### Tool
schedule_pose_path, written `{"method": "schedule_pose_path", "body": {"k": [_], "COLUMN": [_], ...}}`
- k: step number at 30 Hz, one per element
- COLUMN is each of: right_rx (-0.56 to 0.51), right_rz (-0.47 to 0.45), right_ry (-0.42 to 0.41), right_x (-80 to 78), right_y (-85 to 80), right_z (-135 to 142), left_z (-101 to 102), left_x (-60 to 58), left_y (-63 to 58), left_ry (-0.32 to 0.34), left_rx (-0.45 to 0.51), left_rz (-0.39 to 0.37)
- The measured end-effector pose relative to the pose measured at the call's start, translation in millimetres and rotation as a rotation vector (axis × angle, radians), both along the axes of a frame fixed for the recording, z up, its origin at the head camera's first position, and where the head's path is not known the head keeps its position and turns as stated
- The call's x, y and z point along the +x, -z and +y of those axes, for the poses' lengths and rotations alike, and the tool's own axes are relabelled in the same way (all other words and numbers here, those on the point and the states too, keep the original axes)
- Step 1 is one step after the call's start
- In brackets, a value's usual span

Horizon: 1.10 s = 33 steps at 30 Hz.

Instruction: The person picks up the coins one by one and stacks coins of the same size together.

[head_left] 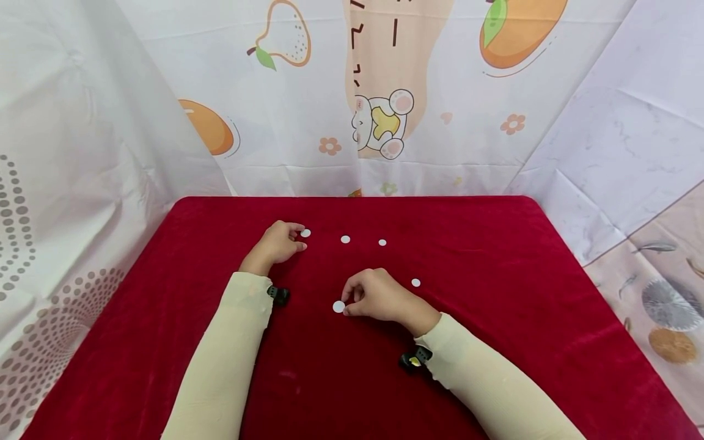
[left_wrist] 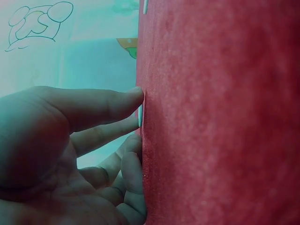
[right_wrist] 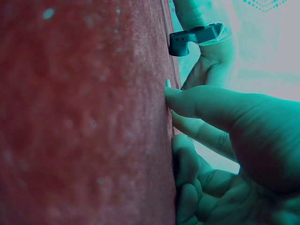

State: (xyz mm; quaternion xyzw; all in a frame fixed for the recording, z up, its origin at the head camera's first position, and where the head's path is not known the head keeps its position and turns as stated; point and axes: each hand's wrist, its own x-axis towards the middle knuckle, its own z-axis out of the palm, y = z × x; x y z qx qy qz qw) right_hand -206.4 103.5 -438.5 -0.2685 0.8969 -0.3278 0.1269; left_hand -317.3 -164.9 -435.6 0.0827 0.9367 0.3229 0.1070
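Note:
On a red cloth lie several small flat white discs. My left hand (head_left: 279, 242) is at the far left disc (head_left: 305, 233); its index fingertip is right at the disc's edge and the thumb stands apart, nearer to me. From the left wrist, that disc (left_wrist: 140, 115) shows edge-on between thumb and index finger. Nearer the middle, my right hand (head_left: 381, 296) pinches the right edge of another white disc (head_left: 338, 307) with thumb and index finger, low at the cloth. The right wrist view shows a sliver of this disc (right_wrist: 168, 83) past the thumb tip, the other fingers curled beneath.
Three more white discs lie apart: one at the back middle (head_left: 345, 239), a smaller one right of it (head_left: 382, 242), and one beyond the right wrist (head_left: 416, 282). The red-covered table (head_left: 495, 256) ends at a printed curtain (head_left: 308, 122). Each wrist wears a small black camera.

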Motion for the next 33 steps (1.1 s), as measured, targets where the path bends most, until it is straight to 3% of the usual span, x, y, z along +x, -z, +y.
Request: {"method": "schedule_pose_path", "body": {"k": [19,28,33], "right_rx": [0.006,0.007,0.004], "right_rz": [0.019,0.019,0.012], "right_ry": [0.002,-0.006,-0.003], "right_x": [-0.9,-1.2,-0.6], "right_y": [1.5,0.7,0.7], "right_z": [1.1,0.8,0.7], "left_z": [3.3,4.9,4.0], "left_x": [5.6,8.4,8.9], "left_y": [-5.9,-8.1,-7.2], "left_ry": [-0.061,-0.016,-0.024], "left_rx": [0.056,0.046,0.041], "left_rz": [-0.043,-0.025,-0.019]}}
